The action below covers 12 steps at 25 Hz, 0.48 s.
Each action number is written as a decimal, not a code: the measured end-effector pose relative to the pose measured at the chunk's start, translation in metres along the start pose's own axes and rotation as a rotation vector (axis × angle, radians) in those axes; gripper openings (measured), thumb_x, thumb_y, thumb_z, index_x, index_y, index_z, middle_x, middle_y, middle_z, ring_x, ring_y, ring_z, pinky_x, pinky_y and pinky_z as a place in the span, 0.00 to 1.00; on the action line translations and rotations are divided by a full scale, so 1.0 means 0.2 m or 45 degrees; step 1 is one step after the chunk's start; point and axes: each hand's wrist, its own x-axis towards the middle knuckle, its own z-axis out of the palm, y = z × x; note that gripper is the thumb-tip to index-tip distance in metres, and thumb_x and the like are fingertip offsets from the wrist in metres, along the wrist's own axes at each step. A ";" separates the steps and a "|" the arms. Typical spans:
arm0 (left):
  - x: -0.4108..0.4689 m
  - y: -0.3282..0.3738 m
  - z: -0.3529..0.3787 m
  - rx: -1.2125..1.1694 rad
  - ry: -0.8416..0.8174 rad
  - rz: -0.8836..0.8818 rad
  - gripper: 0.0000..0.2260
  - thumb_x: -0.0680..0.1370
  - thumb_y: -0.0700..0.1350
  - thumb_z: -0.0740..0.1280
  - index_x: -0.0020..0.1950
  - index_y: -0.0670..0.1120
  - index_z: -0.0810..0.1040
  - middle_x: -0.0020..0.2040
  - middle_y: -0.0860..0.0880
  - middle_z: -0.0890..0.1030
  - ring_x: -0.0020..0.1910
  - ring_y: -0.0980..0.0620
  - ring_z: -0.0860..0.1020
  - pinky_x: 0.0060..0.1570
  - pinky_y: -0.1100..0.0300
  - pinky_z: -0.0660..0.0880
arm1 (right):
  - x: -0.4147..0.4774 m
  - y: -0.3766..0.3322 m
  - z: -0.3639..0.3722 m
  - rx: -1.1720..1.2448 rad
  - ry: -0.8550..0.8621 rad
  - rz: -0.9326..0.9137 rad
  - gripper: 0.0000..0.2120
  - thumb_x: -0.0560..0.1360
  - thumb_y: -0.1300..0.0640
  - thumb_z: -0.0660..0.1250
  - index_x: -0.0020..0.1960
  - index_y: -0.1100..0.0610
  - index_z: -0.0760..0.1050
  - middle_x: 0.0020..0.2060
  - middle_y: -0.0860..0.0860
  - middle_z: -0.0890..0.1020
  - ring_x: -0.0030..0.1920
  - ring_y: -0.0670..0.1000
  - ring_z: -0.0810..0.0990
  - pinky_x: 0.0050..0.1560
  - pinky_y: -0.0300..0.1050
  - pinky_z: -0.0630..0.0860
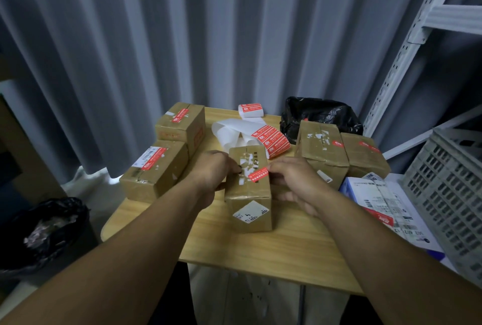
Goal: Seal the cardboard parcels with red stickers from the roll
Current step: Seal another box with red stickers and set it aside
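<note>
Light wooden table (260,251). At centre, upright centre parcel (250,210), sticker (259,174) across top. At 10 o'clock, two stickered left parcels (154,170), touching. At 12, roll (251,110); loose backing strip (229,131) trailing toward centre. At 1, black bag (318,116). At 2, two right parcels (320,152), side by side.

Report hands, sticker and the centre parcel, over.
Left grip holds centre parcel steady. Right grip pinches red sticker, aslant over parcel top. Sticker strip behind, not in the way.
</note>
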 end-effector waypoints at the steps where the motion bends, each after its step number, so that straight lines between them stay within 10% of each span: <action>1: 0.01 -0.01 0.00 -0.008 -0.004 -0.015 0.07 0.76 0.34 0.67 0.52 0.40 0.79 0.50 0.42 0.83 0.47 0.47 0.81 0.48 0.51 0.77 | 0.01 0.01 0.00 0.017 0.005 -0.004 0.06 0.78 0.58 0.66 0.52 0.57 0.81 0.49 0.51 0.87 0.56 0.54 0.83 0.60 0.62 0.77; 7: 0.05 -0.03 0.00 -0.042 -0.079 -0.116 0.18 0.77 0.52 0.72 0.57 0.39 0.81 0.45 0.40 0.87 0.41 0.43 0.85 0.40 0.55 0.81 | 0.03 0.00 0.03 0.114 -0.006 -0.068 0.03 0.75 0.62 0.72 0.49 0.58 0.81 0.47 0.53 0.87 0.47 0.49 0.85 0.40 0.46 0.81; 12: 0.10 -0.04 -0.02 -0.171 -0.082 -0.025 0.21 0.76 0.52 0.71 0.63 0.40 0.77 0.50 0.39 0.86 0.46 0.38 0.86 0.41 0.49 0.83 | 0.05 -0.05 0.05 0.180 0.043 -0.180 0.07 0.71 0.65 0.76 0.48 0.57 0.82 0.44 0.51 0.86 0.45 0.50 0.85 0.45 0.45 0.81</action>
